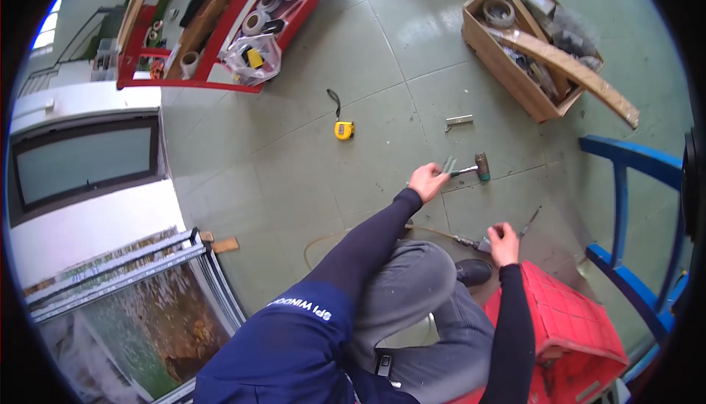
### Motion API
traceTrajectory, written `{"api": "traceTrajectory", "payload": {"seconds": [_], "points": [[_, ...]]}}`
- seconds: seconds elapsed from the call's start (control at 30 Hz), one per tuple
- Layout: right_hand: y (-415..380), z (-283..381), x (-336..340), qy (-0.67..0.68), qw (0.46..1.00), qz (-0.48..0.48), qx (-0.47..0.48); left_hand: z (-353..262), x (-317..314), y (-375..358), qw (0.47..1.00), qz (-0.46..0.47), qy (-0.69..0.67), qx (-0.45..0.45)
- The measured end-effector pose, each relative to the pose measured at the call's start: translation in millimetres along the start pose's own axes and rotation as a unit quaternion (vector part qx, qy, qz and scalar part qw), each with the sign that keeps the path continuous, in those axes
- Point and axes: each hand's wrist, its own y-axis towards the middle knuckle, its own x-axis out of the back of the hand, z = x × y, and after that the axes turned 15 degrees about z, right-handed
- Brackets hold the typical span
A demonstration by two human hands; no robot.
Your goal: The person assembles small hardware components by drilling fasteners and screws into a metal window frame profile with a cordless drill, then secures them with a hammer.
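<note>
My left hand (pixel 429 182) is closed, with thin, blurred greenish strips (pixel 448 165) showing at its fingertips. Right beside those fingers is the handle end of a mallet (pixel 482 167), whose head rests on the floor. My right hand (pixel 504 242) has its fingers curled together; I cannot tell what, if anything, is in them. It overlaps a metal air tool (pixel 483 245) fed by a thin hose (pixel 430 229). A slender metal tip (pixel 531 220) sticks out on the far side of that hand. Farther out on the floor lies a small metal piece (pixel 460 120).
A yellow tape measure (pixel 344 131) lies ahead on the floor. Beyond it stand a red shelf cart (pixel 294 36) and a cardboard box (pixel 507 73) of parts. To the right are a red crate (pixel 566 308) and a blue frame (pixel 621 205). Framed panes (pixel 147 323) lean at left.
</note>
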Motion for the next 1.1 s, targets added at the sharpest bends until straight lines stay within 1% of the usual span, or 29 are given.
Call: {"api": "traceTrajectory", "payload": {"seconds": [0.03,0.07,0.1,0.13,0.17,0.2,0.23,0.27,0.3,0.33,0.37,0.4,0.43,0.47,0.5,0.53,0.57,0.6,0.63,0.67,0.7,0.73,0.77,0.8,0.87,0.9,1.0,1.03,1.1], "points": [[-34,7,4,-0.024,0.999,0.020,-0.005,-6,15,-41,0.998,-0.011,-0.040,0.051],[-72,13,7,-0.034,0.998,0.059,-0.008,1,30,-82,0.997,-0.034,-0.027,0.068],[-117,24,10,-0.052,0.995,0.085,-0.010,3,49,-129,0.991,-0.057,-0.032,0.118],[-169,55,13,-0.084,0.987,0.113,-0.077,12,66,-175,0.975,-0.066,-0.102,0.188],[-221,58,13,-0.227,0.959,0.139,-0.101,0,94,-231,0.963,-0.098,-0.124,0.218],[-264,101,26,-0.285,0.905,0.248,-0.197,18,106,-281,0.957,-0.135,-0.087,0.241],[-309,93,18,-0.235,0.928,0.233,-0.172,12,132,-337,0.946,-0.121,-0.127,0.271],[-357,140,16,-0.279,0.932,0.188,-0.134,16,152,-387,0.935,-0.121,-0.142,0.301],[-386,189,19,-0.278,0.922,0.210,-0.166,-2,186,-437,0.919,-0.112,-0.219,0.307],[-397,236,19,-0.274,0.913,0.231,-0.195,4,202,-473,0.909,-0.144,-0.254,0.296],[-396,275,17,-0.250,0.926,0.225,-0.169,-12,233,-505,0.890,-0.158,-0.307,0.298],[-393,310,16,-0.227,0.936,0.226,-0.144,-21,263,-530,0.865,-0.148,-0.369,0.305],[-385,342,13,-0.201,0.945,0.229,-0.117,-23,287,-542,0.869,-0.156,-0.394,0.254],[-365,362,4,-0.206,0.951,0.219,-0.072,-24,310,-558,0.873,-0.160,-0.412,0.207],[-348,395,-9,-0.268,0.941,0.202,-0.041,-42,339,-576,0.847,-0.176,-0.474,0.162],[-329,427,-30,-0.333,0.924,0.186,0.021,-59,370,-589,0.817,-0.188,-0.533,0.116],[-321,484,-51,-0.332,0.921,0.195,0.055,-60,395,-597,0.788,-0.149,-0.596,0.032],[-316,537,-76,-0.259,0.932,0.213,0.137,-81,422,-605,0.756,-0.150,-0.637,-0.022],[-316,595,-102,-0.211,0.929,0.224,0.204,-112,454,-612,0.720,-0.152,-0.672,-0.077],[-315,650,-127,-0.168,0.917,0.248,0.262,-130,482,-616,0.685,-0.135,-0.702,-0.139],[-319,697,-151,-0.144,0.900,0.247,0.330,-147,502,-622,0.644,-0.116,-0.731,-0.193],[-338,752,-170,-0.101,0.877,0.256,0.394,-166,523,-629,0.610,-0.125,-0.749,-0.224],[-355,798,-185,-0.102,0.862,0.260,0.424,-180,539,-635,0.577,-0.134,-0.763,-0.257],[-358,832,-203,-0.100,0.841,0.258,0.464,-186,551,-638,0.562,-0.140,-0.770,-0.266],[-339,864,-238,-0.148,0.802,0.231,0.530,-183,589,-633,0.537,-0.153,-0.775,-0.295],[-326,883,-257,-0.169,0.777,0.219,0.565,-174,606,-628,0.537,-0.150,-0.774,-0.300],[-294,927,-306,-0.143,0.779,0.244,0.559,-148,660,-617,0.531,-0.189,-0.774,-0.288],[-285,942,-319,-0.136,0.782,0.261,0.549,-143,679,-615,0.521,-0.211,-0.781,-0.272],[-274,973,-337,-0.158,0.770,0.292,0.545,-129,704,-610,0.503,-0.230,-0.794,-0.252]]}}
